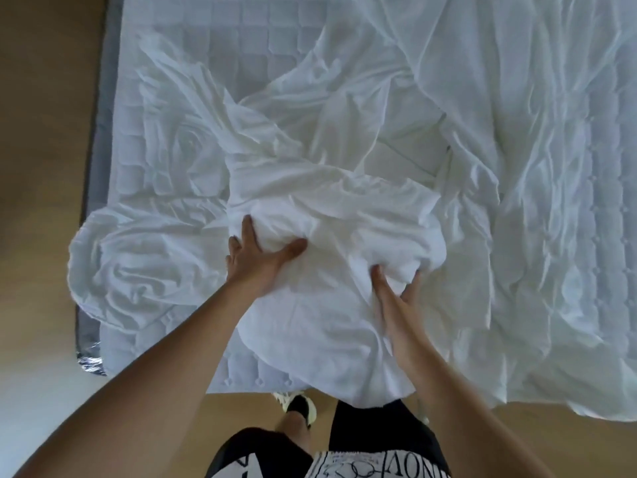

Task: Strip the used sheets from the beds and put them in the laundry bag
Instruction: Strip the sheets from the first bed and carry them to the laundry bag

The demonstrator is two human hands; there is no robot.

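Presently I find the sheet (331, 208) loosened and heaped into a bundle near the foot edge of the bed, with the rest of it trailing in wrinkles across the mattress (193, 63) to the right and a loose lobe hanging over the left corner; the quilted mattress top is bare at the upper left; the laundry bag is not in view.

The step in hand, as I judge it, is gathering the sheet into one armful before carrying it off; to do it well I would draw the trailing cloth on the right into the bundle first, then the lobe at the left corner, so nothing drags on the floor (41, 167) or catches underfoot; I would close both hands under the bundle rather than on top of it, since loose cotton slips out of a shallow hold.

The left hand (256, 257) lies on the left flank of the bundle, fingers straight and spread, thumb pushed out toward the middle; it presses the cloth and does not clench it. The right hand (401, 294) sits on the right flank with its fingertips sunk into a fold; I take this for pressing with relaxed fingers, though the fold hides the tips. Both forearms reach forward and down, nearly straight, converging on the bundle; the person stands close against the foot of the bed, one shoe (300, 405) visible below the overhanging cloth.
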